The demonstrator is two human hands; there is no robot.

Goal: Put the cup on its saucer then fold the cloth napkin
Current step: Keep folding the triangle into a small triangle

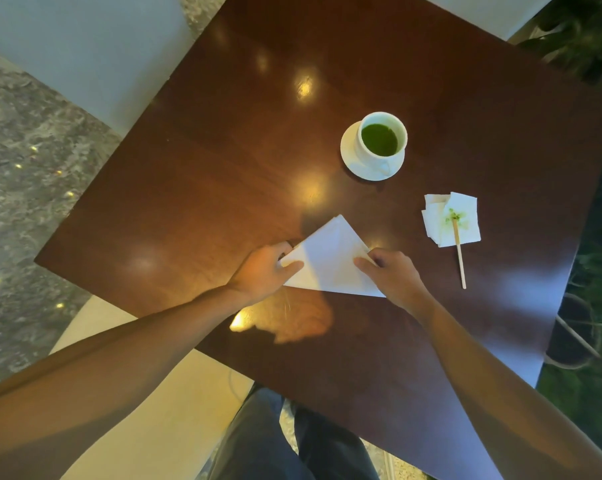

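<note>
With the white ceramic cup (380, 138) of green drink already on its white saucer (348, 157), the left hand (265, 271) and right hand (391, 271) pinch opposite corners of the white triangular cloth napkin (330, 261) on the dark wooden tabletop (223, 150), where uneven pulling could skew the fold.

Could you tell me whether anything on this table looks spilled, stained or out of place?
Yes: the white paper napkin right of the white cup carries green stains, with a wooden stir stick lying across its edge. The cup sits on its white saucer, nothing spilled around it.
</note>
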